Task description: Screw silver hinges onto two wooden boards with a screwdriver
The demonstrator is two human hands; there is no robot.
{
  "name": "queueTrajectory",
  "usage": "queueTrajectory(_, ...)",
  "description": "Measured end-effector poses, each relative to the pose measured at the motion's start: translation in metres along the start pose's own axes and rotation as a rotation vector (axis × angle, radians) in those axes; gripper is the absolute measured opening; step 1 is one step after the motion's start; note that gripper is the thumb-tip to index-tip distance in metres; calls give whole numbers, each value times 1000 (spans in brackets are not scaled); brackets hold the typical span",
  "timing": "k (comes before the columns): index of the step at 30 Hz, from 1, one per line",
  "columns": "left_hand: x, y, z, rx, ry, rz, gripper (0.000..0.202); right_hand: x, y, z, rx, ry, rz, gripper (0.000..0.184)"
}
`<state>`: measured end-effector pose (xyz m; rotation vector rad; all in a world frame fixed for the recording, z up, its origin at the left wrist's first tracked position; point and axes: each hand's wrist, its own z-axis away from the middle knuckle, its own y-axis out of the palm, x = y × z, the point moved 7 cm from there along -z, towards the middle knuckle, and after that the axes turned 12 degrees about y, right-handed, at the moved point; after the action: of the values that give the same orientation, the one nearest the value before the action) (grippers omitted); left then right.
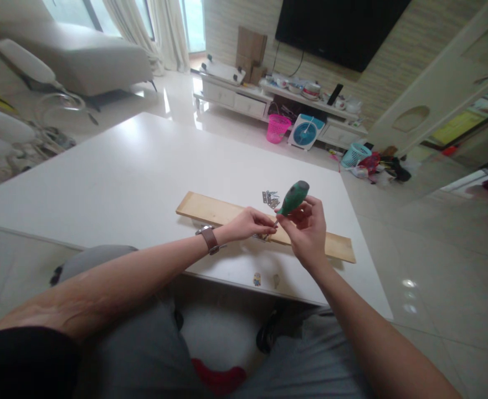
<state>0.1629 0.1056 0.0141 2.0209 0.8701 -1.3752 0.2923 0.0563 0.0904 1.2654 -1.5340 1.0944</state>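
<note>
A green-handled screwdriver is tilted over a long wooden board on the white table. My right hand holds it near the lower end of the handle, with thumb and fingers closed. My left hand is pinched around the shaft, close to the tip. Whatever small piece the left fingertips may also hold is too small to make out. Under the fingers, a metal part shows at the board's near edge, mostly hidden. Beyond the board lies a small pile of metal hinges and screws.
The white table spreads out to the left. Two small stickers are near its front edge. Across the floor stand a TV cabinet, a pink basket and a blue-and-white fan.
</note>
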Motion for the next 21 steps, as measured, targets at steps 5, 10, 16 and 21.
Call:
queueTrajectory(5, 7, 1, -1, 11, -24, 94, 34, 10, 2, 3, -13, -78, -3, 39)
queueTrajectory(10, 15, -7, -5, -32, -31, 176, 33, 16, -12, 1, -110, -127, 22, 36)
queueTrajectory(16, 15, -7, -5, -43, 1, 152, 31, 5, -16, -12, -12, 13, 408, 14)
queueTrajectory(21, 7, -1, -2, 27, 18, -4, 23, -29, -2, -14, 284, 241, 683, 37)
